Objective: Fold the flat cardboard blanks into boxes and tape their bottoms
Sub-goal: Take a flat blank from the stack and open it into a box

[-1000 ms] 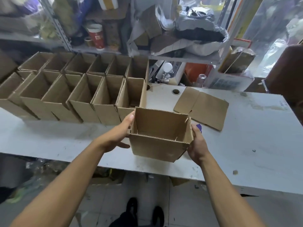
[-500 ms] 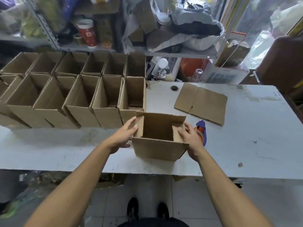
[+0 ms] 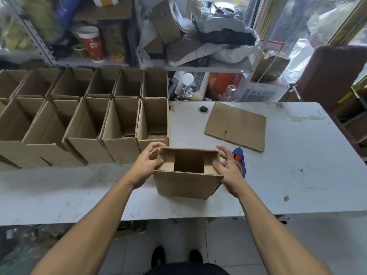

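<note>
While the finished boxes [image 3: 83,124] crowd the table's [image 3: 297,175] left end, the left hand [image 3: 146,165] and right hand [image 3: 228,168] each press a side flap inward on the box [image 3: 187,182] near the front edge, fingers curled over the rim. Tape dispenser [image 3: 239,159] is just right of it, flat blank [image 3: 236,126] toward the back edge.

Box [image 3: 186,184] matt corrugated cardboard; table [image 3: 297,175] scuffed, painted white

Red paper cup [image 3: 91,44] stood on shelf [image 3: 89,63] behind table; grey plastic bag [image 3: 222,20] slumped on shelf further right.
</note>
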